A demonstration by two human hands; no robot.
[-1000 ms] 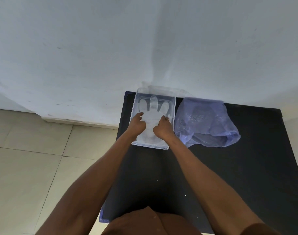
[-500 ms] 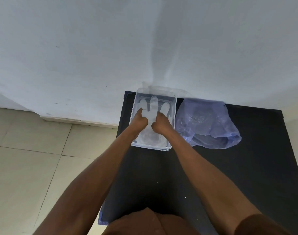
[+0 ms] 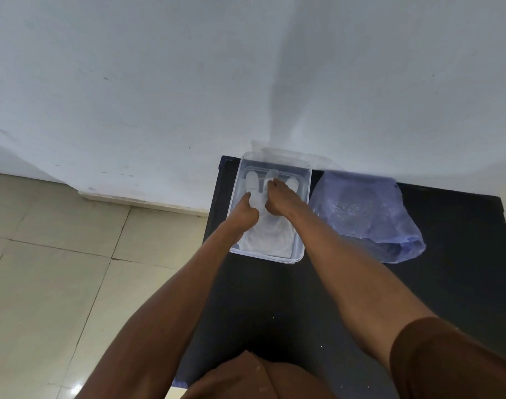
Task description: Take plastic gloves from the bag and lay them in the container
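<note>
A person leans over a dark bench [image 3: 361, 298] set against a pale wall [image 3: 246, 67], both bare arms stretched forward into a clear container [image 3: 235, 226] at the bench's far left corner. A translucent plastic glove [image 3: 270, 234] lies flat on the container's floor, its cuff toward the near wall and its fingers fanned toward the far wall, evidently so that it rests smooth and leaves room for more to be stacked on top. The left hand [image 3: 246, 213] sits curled over the glove's left side, knuckles up, the thumb stretched along the glove's thumb; the right hand [image 3: 279, 200] reaches further in, its fingers bunched at the base of the glove's middle finger, as if pressing or smoothing the film down. Whether either grip actually pinches the plastic or only presses on it cannot be told from this angle, since the fingertips are tucked under the hands. Both wrists are bent downward and the forearms converge from the near edge of the bench, meeting over the container's middle. Just to the right of the container, close beside its right wall, slumps a crumpled bluish bag [image 3: 364, 214] with its mouth toward the near right, more pale film dimly visible inside. A tiled floor [image 3: 58, 269] shows at left.
</note>
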